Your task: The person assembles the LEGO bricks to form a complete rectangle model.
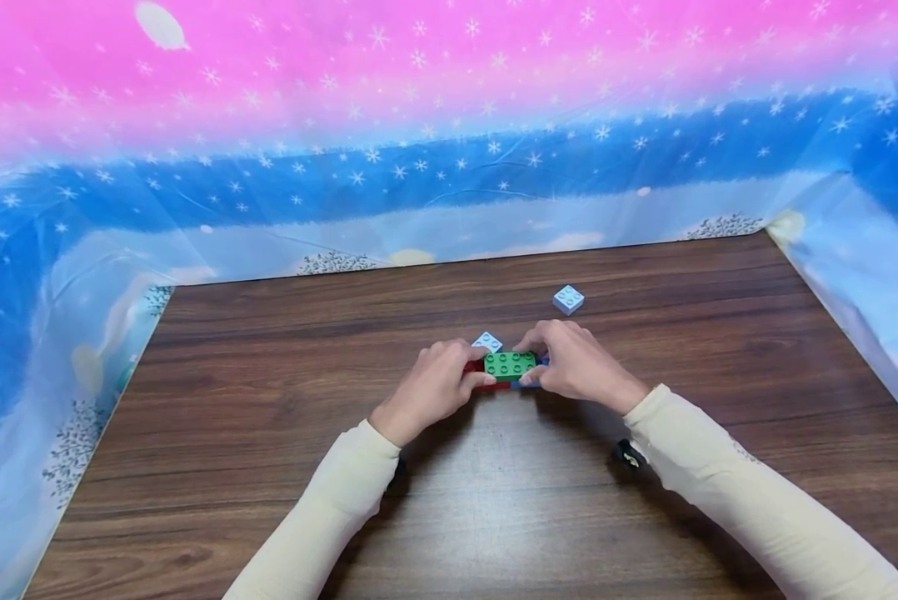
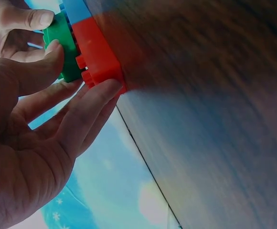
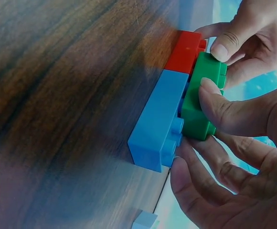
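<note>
A green brick (image 1: 511, 365) with studs on top lies across a red brick (image 2: 98, 50) and a blue brick (image 3: 160, 117), which stand end to end on the table. In the right wrist view it overlaps their studs, bridging the line where they meet. My left hand (image 1: 437, 379) pinches its left part, thumb on the near side, while a fingertip touches the end of the red brick. At the other end my right hand (image 1: 580, 362) pinches it with thumb and fingers, one fingertip by the blue brick's studs. The hands partly cover the lower bricks in the head view.
A pale brick (image 1: 487, 341) lies just behind the green one, and another pale brick (image 1: 568, 299) sits farther back to the right. The brown wooden table (image 1: 269, 400) ends at a pink and blue snowflake cloth (image 1: 419, 150). A black device (image 1: 630, 454) hangs under the right wrist.
</note>
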Motion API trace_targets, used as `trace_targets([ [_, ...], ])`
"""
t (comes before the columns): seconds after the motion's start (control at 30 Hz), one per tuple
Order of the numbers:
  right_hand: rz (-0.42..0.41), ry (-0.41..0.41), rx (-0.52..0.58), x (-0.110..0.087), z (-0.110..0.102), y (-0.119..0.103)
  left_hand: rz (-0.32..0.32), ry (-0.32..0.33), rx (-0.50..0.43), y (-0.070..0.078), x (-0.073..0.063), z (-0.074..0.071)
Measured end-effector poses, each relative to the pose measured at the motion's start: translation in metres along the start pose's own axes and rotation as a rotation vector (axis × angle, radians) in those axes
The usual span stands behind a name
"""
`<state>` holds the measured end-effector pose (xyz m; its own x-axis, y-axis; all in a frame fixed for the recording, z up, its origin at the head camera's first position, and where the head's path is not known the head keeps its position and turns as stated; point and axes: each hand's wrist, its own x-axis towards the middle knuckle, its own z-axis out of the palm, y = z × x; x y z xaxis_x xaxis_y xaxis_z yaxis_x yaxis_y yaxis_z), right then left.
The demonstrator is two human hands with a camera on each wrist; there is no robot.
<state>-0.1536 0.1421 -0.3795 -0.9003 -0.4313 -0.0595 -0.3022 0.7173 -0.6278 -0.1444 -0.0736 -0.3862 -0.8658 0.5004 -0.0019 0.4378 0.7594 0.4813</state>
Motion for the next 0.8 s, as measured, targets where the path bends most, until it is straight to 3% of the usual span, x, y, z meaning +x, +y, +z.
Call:
trace_targets([
  [0.8, 0.021, -0.057, -0.023, 0.0084, -0.0039, -0.0006, 0.017, -0.011, 0.027, -0.0013, 0.0011, 0.0019],
])
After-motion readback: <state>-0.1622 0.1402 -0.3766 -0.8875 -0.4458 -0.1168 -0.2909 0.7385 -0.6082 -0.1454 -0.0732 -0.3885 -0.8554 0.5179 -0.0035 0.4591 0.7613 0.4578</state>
